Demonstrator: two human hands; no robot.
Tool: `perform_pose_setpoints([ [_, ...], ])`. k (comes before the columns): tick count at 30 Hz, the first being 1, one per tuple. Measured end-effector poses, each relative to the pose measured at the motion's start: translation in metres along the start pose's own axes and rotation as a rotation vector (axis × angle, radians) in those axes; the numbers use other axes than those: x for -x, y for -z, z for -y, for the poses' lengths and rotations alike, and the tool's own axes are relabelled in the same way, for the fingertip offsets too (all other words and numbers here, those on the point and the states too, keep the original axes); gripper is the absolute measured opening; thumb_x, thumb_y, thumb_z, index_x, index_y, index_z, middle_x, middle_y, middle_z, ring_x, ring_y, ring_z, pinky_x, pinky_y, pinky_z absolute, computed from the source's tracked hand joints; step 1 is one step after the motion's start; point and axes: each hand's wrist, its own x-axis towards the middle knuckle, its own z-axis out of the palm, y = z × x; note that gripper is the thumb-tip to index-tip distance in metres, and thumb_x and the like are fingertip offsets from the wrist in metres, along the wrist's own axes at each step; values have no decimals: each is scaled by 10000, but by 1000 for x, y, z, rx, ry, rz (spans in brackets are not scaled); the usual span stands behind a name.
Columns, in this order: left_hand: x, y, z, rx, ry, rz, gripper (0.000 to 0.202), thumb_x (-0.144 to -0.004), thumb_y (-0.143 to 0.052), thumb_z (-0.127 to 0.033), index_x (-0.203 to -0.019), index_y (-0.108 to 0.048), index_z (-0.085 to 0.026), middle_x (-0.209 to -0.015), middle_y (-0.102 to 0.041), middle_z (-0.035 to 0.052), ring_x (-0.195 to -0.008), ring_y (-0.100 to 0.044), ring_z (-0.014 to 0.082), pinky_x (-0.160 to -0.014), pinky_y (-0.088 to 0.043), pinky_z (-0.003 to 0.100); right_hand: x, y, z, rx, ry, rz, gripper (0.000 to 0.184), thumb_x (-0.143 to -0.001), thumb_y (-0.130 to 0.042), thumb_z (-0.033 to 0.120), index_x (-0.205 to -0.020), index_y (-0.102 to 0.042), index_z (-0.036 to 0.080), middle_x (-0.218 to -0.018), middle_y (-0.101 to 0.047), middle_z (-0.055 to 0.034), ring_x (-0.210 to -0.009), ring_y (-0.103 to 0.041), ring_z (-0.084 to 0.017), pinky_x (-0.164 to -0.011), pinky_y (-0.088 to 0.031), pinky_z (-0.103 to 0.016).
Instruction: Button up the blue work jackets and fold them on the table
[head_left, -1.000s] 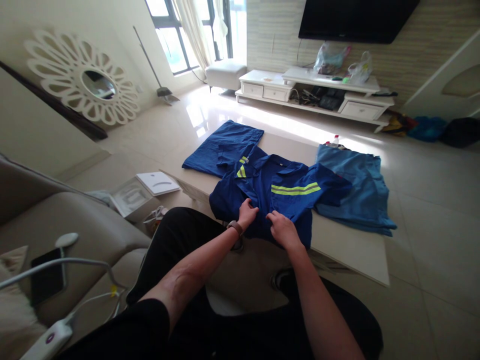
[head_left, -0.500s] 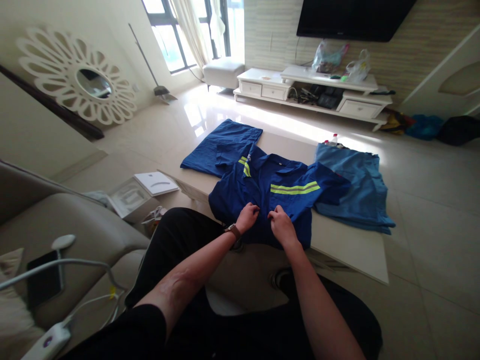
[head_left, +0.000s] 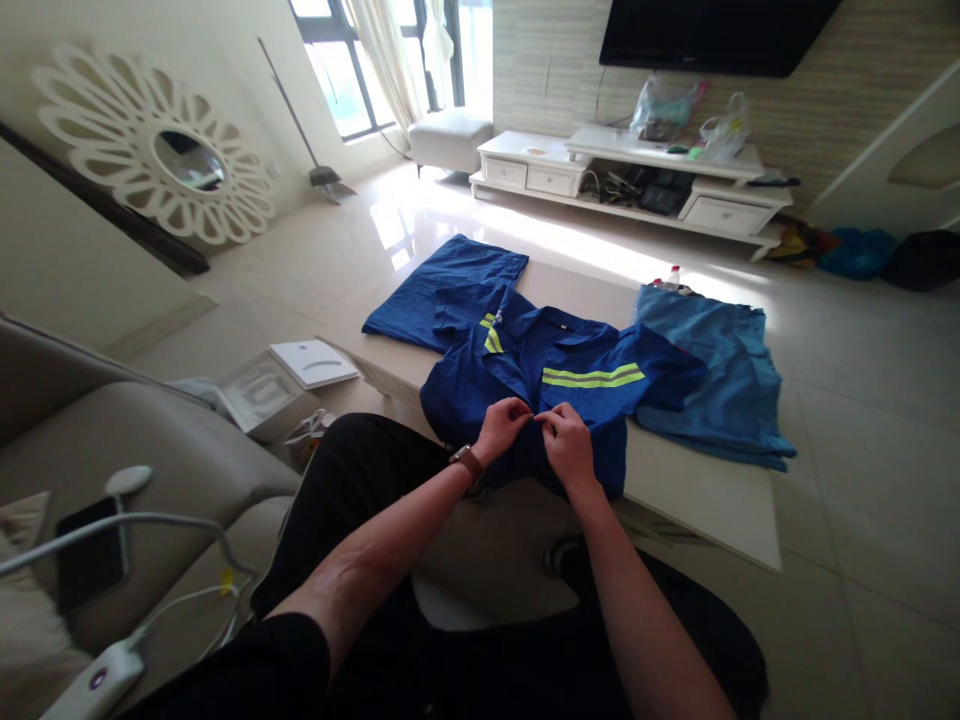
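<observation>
A dark blue work shirt (head_left: 574, 345) with yellow-green reflective strips lies front up across the low table (head_left: 705, 500), its collar pointing away from me. My left hand (head_left: 504, 428) pinches one front edge of the shirt near its middle. From the other side my right hand (head_left: 566, 440) pinches the opposite front edge. The fingertips of both hands meet over the front opening; any button between them is too small to make out. The lower hem hangs over the near table edge.
Folded blue cloth (head_left: 442, 290) lies on the table's left end, and a lighter blue garment (head_left: 712, 375) drapes over the right end. Small bottles (head_left: 673, 278) stand behind it. An open white box (head_left: 262, 395) is beside the sofa (head_left: 150, 430), left of the table.
My two hands have come together, closing the gap between their fingertips, and draw the shirt's front edges toward each other. The other garments have stayed put.
</observation>
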Motion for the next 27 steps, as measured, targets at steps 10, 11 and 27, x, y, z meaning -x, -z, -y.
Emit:
perform_pose_setpoints([
  [10, 5, 5, -12, 116, -77, 157, 118, -831, -654, -143, -909, -743, -147, -835, -734, 29, -758, -636, 134, -734, -491, 256, -3, 0, 4, -32, -37, 13, 278, -940, -491, 146, -978, -753, 229, -947, -648, -58, -940, -622, -220, -852, -463, -313],
  [11, 7, 6, -12, 153, -78, 168, 129, -830, -657, -146, -934, -733, -147, -837, -729, 27, -760, -635, 132, -735, -492, 254, -2, 0, 4, -32, -32, 12, 270, -933, -491, 142, -997, -740, 226, -940, -653, -57, -939, -622, -222, -852, -460, -314],
  [27, 30, 13, -2, 316, -31, 175, 333, -794, -673, -117, -1071, -519, -220, -836, -664, -39, -799, -648, 119, -766, -482, 239, 8, -4, 10, 83, 53, 186, 289, -960, -484, 87, -1187, -615, 211, -992, -699, -69, -951, -640, -228, -836, -439, -305],
])
